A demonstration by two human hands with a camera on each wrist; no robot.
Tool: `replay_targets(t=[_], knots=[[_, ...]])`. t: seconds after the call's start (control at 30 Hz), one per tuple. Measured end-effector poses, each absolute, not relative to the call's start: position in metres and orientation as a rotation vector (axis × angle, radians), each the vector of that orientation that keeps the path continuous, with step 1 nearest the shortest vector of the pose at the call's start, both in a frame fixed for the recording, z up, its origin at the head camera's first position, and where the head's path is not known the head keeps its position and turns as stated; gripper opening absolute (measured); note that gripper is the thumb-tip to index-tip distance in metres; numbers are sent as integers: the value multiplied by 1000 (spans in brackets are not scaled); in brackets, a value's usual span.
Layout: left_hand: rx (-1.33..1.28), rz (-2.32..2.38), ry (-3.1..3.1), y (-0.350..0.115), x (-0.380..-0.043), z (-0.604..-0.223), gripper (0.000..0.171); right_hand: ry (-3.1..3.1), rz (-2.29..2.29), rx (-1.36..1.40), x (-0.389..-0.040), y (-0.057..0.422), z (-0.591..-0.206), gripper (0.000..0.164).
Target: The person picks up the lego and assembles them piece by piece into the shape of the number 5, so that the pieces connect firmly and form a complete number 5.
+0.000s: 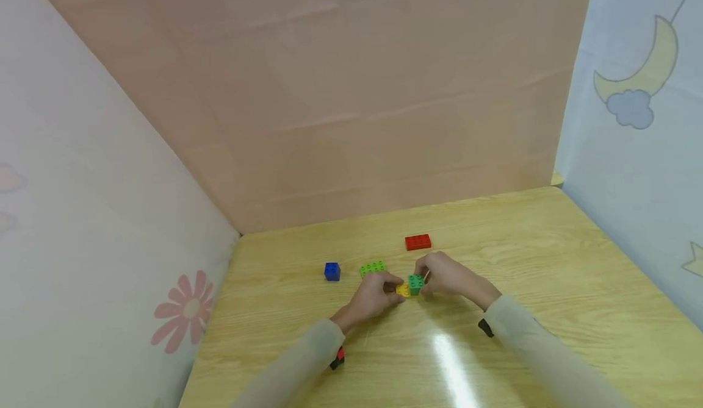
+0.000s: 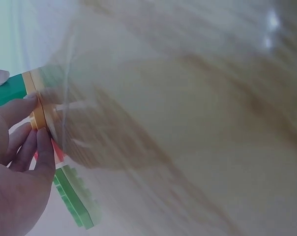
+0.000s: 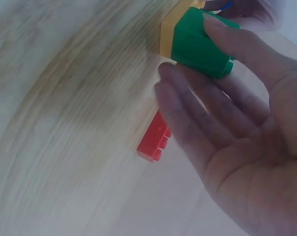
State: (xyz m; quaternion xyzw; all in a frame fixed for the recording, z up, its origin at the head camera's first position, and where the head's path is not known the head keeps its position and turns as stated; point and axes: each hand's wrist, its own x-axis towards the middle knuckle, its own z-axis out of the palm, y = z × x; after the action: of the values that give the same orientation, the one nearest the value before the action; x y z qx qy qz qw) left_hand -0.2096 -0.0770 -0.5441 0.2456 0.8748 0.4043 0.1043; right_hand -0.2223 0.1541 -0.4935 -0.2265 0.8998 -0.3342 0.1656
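Note:
My left hand (image 1: 373,297) pinches a flat yellow building brick (image 1: 403,289) by its left end, low over the table. A dark green block (image 1: 415,283) sits on the right end of that yellow brick. My right hand (image 1: 447,275) holds the green block between thumb and fingers. In the right wrist view the thumb presses one side of the green block (image 3: 195,46), and the yellow brick (image 3: 167,39) lies flush against its base. The left wrist view shows thumb and fingertips on the yellow brick's (image 2: 32,81) two faces.
A light green studded brick (image 1: 373,266) lies just behind my left hand. A blue block (image 1: 332,271) stands farther left, and a flat red brick (image 1: 418,242) lies behind my right hand. A tan panel (image 1: 384,121) borders the back of the wooden table (image 1: 263,310).

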Motion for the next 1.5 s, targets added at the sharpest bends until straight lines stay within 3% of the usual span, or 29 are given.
replay_targets(t=[0.43, 0.73, 1.23, 1.5], knots=[[710, 1139, 2628, -75, -208, -543, 35, 2525, -978, -803, -223, 167, -493, 22], [716, 1112, 2634, -72, -208, -540, 35, 2628, -983, -759, -228, 184, -484, 48], [714, 1138, 2623, -72, -210, -543, 34, 2749, -1106, -686, -246, 199, -485, 38], [705, 1157, 2619, -73, -211, -545, 34, 2798, -1186, -598, -260, 204, -490, 48]])
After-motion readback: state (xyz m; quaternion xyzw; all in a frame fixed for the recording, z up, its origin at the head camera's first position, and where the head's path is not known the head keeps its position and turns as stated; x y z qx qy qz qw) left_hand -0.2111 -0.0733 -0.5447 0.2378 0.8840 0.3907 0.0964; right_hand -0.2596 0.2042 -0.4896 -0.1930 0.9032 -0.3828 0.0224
